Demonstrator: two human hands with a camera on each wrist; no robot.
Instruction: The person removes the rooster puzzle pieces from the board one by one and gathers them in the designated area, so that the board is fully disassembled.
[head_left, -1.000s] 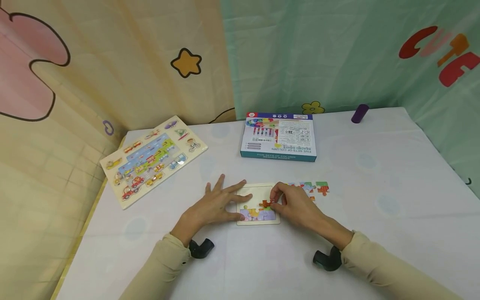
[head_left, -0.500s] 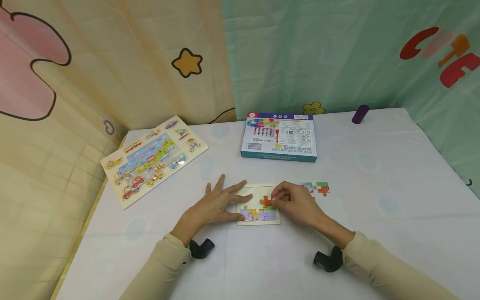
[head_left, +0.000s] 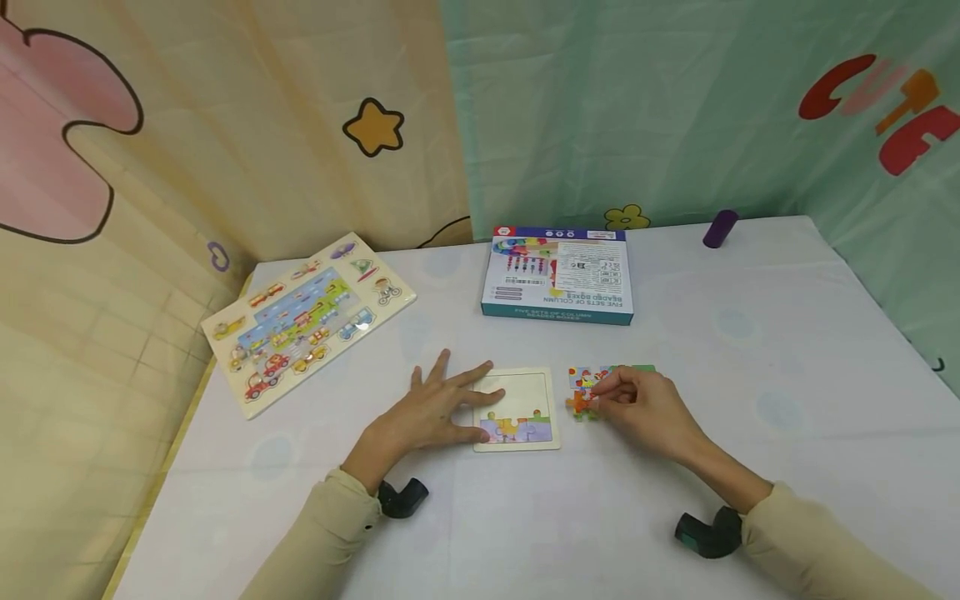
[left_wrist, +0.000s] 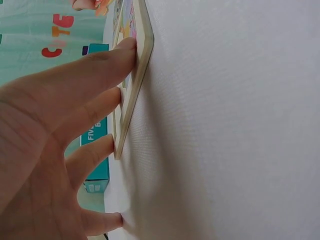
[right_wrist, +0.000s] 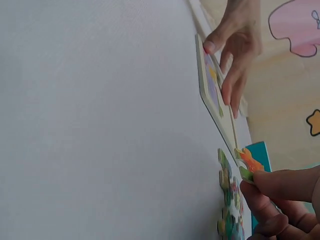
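Observation:
A small wooden puzzle tray (head_left: 555,417) has a row of purple and yellow pieces (head_left: 525,430) along its near edge; the rest of its inside is bare. Across its left side lies my left hand (head_left: 435,414), fingers spread, the thumb on the near left corner. To the right of the tray, my right hand (head_left: 651,410) pinches an orange and green piece (right_wrist: 251,161) between thumb and fingertips, held just above the table. Loose pieces (head_left: 580,377) lie beside and partly behind this hand, so some are hidden.
A larger vehicle puzzle board (head_left: 386,310) lies at the back left. The beaded-boxes carton (head_left: 557,275) is at the back middle, and a purple cylinder (head_left: 721,228) at the back right. Curtains (head_left: 675,108) hang behind the table.
My right hand has moved right, from above the tray to the loose pieces, with the orange piece still pinched. My left hand has stayed in place.

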